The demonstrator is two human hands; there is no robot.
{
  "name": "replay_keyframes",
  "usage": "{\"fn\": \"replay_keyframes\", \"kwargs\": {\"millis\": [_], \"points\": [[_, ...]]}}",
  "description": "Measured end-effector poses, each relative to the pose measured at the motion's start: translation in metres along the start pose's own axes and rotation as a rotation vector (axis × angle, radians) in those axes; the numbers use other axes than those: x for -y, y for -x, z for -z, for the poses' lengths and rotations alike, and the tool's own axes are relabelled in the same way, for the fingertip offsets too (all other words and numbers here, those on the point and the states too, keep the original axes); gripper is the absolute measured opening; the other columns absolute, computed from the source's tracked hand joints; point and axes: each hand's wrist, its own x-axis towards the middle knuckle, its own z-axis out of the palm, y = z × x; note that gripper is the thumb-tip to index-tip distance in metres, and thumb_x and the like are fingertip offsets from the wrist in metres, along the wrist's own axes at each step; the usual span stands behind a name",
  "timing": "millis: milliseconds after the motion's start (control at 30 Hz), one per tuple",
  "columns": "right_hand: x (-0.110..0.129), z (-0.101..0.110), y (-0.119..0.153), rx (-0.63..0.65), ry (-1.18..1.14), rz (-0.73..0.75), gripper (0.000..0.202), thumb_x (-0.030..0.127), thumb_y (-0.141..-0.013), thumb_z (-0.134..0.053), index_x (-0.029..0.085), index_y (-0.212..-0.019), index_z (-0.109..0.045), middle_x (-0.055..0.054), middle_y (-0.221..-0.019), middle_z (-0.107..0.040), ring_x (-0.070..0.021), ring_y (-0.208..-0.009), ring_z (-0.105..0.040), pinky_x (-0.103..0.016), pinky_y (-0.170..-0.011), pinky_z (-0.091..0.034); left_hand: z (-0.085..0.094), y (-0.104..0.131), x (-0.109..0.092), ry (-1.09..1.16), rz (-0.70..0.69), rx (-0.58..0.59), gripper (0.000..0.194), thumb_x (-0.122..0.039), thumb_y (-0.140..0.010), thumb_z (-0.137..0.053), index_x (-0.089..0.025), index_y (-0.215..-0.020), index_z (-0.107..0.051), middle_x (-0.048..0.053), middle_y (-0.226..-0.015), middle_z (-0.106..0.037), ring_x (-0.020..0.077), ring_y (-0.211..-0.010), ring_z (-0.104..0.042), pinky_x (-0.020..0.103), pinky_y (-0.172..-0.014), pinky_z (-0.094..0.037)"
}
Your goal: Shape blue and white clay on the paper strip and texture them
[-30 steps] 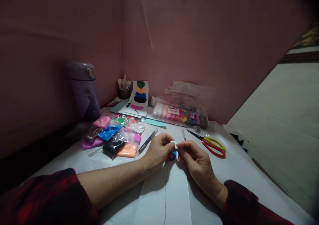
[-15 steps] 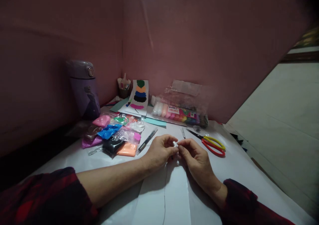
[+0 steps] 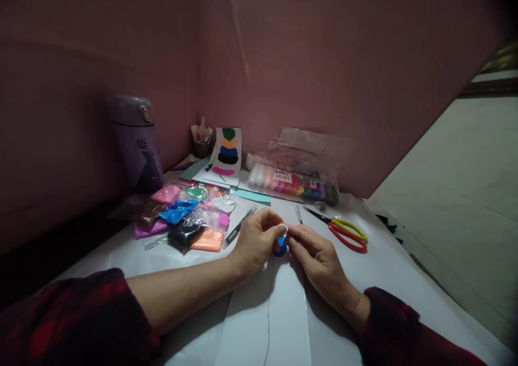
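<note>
My left hand [image 3: 254, 243] pinches a small piece of white modelling clay [image 3: 285, 227] between thumb and forefinger. It shows as a thin curved strip. The fingertips of my right hand [image 3: 319, 258] are closed together at the strip's other side. Just below the fingertips is a blue clay shape [image 3: 280, 247], partly hidden by the fingers. Beneath both hands lies a white sheet [image 3: 243, 328] with a thin dark line running down it.
Bags of coloured clay [image 3: 184, 236] and a pen [image 3: 238, 228] lie to the left. Scissors [image 3: 348, 234] and a small blade-like tool [image 3: 298, 215] are on the right. Behind stand a purple bottle [image 3: 137, 144], a painted card [image 3: 229, 158] and a clay pack [image 3: 283, 180].
The white clay, a small lump before, now shows as a thin curved strip. My left hand has risen slightly, and more of the blue shape is visible below the fingers.
</note>
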Motion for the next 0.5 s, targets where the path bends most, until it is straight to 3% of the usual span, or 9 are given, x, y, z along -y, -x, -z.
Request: {"fn": "replay_keyframes", "kwargs": {"millis": [167, 367, 500], "points": [[-0.0006, -0.0022, 0.0028, -0.013, -0.182, -0.126, 0.026, 0.028, -0.093, -0.057, 0.025, -0.115, -0.070, -0.002, -0.087, -0.061, -0.0119, -0.065, -0.054, -0.026, -0.057, -0.046, 0.0013, -0.0004, -0.0019, 0.008, -0.040, -0.060, 0.014, -0.025, -0.077, -0.062, -0.016, -0.074, -0.051, -0.005, -0.054, -0.053, 0.0071, -0.042, -0.049, 0.019, -0.041, -0.039], [0.0027, -0.0001, 0.0037, 0.064, -0.025, 0.021, 0.025, 0.022, -0.093, -0.056, 0.025, -0.110, -0.073, -0.003, -0.084, -0.063, -0.0143, -0.076, -0.057, -0.028, -0.068, -0.046, 0.0005, 0.0000, -0.0010, -0.082, -0.048, 0.041, 0.021, -0.027, -0.074, -0.065, -0.017, -0.067, -0.047, -0.005, -0.054, -0.052, 0.0068, -0.044, -0.048, 0.019, -0.042, -0.039], [0.0005, -0.0029, 0.0034, -0.003, -0.232, -0.141, 0.024, 0.029, -0.090, -0.061, 0.025, -0.111, -0.072, -0.003, -0.088, -0.063, -0.0118, -0.066, -0.055, -0.026, -0.058, -0.047, -0.0005, -0.0003, -0.0036, -0.013, -0.018, 0.000, 0.015, -0.027, -0.077, -0.060, -0.017, -0.078, -0.049, -0.006, -0.056, -0.054, 0.0073, -0.042, -0.048, 0.019, -0.041, -0.038]]}}
